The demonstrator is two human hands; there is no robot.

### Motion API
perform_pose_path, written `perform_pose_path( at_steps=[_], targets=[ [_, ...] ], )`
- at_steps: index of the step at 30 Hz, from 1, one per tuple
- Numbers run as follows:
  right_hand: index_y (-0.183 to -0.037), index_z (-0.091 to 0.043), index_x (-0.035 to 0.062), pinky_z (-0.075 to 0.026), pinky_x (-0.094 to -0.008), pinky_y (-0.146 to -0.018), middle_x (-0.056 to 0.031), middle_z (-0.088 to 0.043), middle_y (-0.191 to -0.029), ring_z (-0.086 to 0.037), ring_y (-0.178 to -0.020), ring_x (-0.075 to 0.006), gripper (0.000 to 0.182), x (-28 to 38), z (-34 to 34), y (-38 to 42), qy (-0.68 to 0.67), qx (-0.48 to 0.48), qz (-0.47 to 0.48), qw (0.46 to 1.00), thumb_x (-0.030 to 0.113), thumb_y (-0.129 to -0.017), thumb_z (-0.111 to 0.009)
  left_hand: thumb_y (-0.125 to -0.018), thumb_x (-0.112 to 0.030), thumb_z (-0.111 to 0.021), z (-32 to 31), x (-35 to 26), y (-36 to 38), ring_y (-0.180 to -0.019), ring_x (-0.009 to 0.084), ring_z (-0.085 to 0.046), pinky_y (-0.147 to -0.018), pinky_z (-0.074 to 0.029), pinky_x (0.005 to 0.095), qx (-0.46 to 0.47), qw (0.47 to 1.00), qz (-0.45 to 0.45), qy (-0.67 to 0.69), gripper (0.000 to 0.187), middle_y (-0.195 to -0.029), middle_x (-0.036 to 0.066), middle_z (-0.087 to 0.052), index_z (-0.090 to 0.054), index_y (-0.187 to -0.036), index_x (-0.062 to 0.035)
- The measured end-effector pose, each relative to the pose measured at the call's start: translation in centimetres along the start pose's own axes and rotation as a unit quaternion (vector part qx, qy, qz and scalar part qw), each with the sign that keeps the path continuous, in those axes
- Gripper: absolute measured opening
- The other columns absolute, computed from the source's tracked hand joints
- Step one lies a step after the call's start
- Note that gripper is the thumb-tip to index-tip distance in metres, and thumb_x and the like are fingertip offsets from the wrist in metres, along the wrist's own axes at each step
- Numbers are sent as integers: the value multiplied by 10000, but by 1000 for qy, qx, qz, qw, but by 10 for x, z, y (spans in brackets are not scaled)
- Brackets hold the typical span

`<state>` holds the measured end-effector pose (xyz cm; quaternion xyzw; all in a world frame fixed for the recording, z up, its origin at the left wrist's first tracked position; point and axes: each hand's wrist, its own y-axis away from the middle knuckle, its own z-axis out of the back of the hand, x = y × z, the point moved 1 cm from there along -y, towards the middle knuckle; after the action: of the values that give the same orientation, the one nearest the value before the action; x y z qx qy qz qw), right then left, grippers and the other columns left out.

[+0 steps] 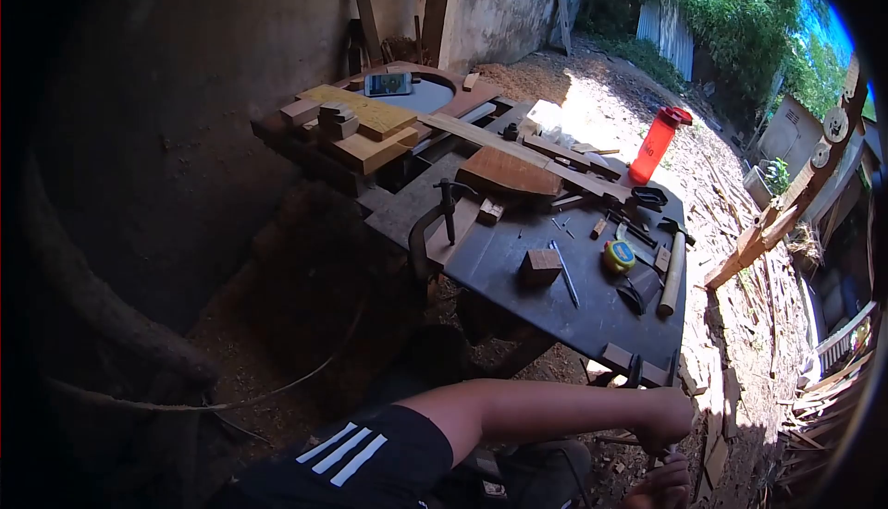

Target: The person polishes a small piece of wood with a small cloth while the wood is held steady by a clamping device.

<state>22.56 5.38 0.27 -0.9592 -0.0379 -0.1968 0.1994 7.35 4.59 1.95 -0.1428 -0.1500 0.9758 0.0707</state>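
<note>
My left arm reaches across the bottom of the view, and my left hand (664, 419) is curled beside the table's near right corner. Just below it is my right hand (664, 483), close to the left one at the frame's lower edge. A small pale thing, too small to name, shows between the two hands. Above them, wood pieces (618, 357) sit at the edge of the dark tabletop (499, 269). A wooden block (540, 267), a pen (563, 273), a tape measure (619, 256) and a hammer (674, 271) lie on the tabletop.
A red bottle (655, 148) stands at the table's far side. A clamp (450, 213) grips the left edge. Boards (370, 147) and a phone (388, 84) lie farther back. A slanting wooden post (786, 196) stands at the right, with wood scraps on the ground.
</note>
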Motion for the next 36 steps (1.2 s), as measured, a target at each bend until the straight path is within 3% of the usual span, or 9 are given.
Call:
perform_pose_path(
  at_steps=[2,3,5,8,28,31,33,34,36],
  targets=[
    [-646,-464,47,-354,-415,-628,-132,-472,-619,-434,-610,-269,280,-2,3,1,-86,-192,-65,975,106,-912,-527,-639,-309,-768,2,1,0,-688,330,-706,-643,-568,438,17,1000,8,11,215,-695,115,-698,-750,-673,-98],
    [-643,-458,49,-358,-414,-633,-128,-466,-618,-433,-609,-266,282,-3,2,2,-76,-193,-68,976,106,-912,-524,-641,-311,-767,4,1,0,-690,330,-707,-646,-569,438,26,999,12,16,217,-699,118,-700,-750,-672,-97],
    [-638,-446,52,-367,-414,-642,-120,-454,-616,-429,-608,-260,288,-5,13,-1,30,-29,-41,998,106,-913,-516,-651,-316,-767,4,2,1,-696,330,-709,-648,-570,436,26,1000,5,11,218,-704,119,-702,-751,-678,-101],
    [-631,-428,58,-381,-412,-655,-108,-436,-613,-423,-606,-251,297,-7,34,-11,183,242,60,951,106,-914,-505,-664,-340,-775,2,0,0,-702,327,-711,-651,-571,434,20,1000,7,7,235,-707,113,-704,-753,-682,-106],
    [-582,-309,94,-470,-404,-746,-28,-317,-590,-386,-592,-191,358,-32,51,-28,202,359,141,900,109,-920,-430,-667,-305,-772,5,12,-5,-696,286,-708,-639,-554,421,39,999,9,-23,184,-704,72,-713,-764,-693,-123],
    [-583,-261,125,-454,-439,-859,-23,-253,-630,-355,-653,-192,378,-18,73,-27,216,271,98,933,171,-901,-461,-666,-304,-768,4,8,-4,-706,291,-717,-648,-562,426,49,998,18,-39,191,-705,76,-714,-765,-692,-115],
    [-581,-240,130,-455,-428,-853,-27,-266,-644,-361,-667,-186,407,-3,74,-16,284,348,157,880,193,-907,-476,-663,-294,-763,9,-15,5,-714,298,-722,-653,-566,426,43,998,-25,-23,190,-700,82,-712,-763,-694,-107],
    [-754,-624,67,-440,-526,-732,-185,-625,-778,-484,-697,-266,368,3,105,-8,3,289,91,953,341,-982,-532,-661,-289,-761,10,-24,7,-718,301,-725,-656,-569,426,40,998,-45,-17,190,-698,84,-711,-762,-695,-102],
    [-644,-345,114,-445,-456,-825,-69,-354,-678,-381,-656,-199,379,-16,183,-25,240,173,124,947,249,-975,-471,-632,-258,-753,4,-26,5,-720,310,-728,-660,-574,417,54,996,-58,-29,173,-698,93,-713,-764,-711,-104]
  ],
)
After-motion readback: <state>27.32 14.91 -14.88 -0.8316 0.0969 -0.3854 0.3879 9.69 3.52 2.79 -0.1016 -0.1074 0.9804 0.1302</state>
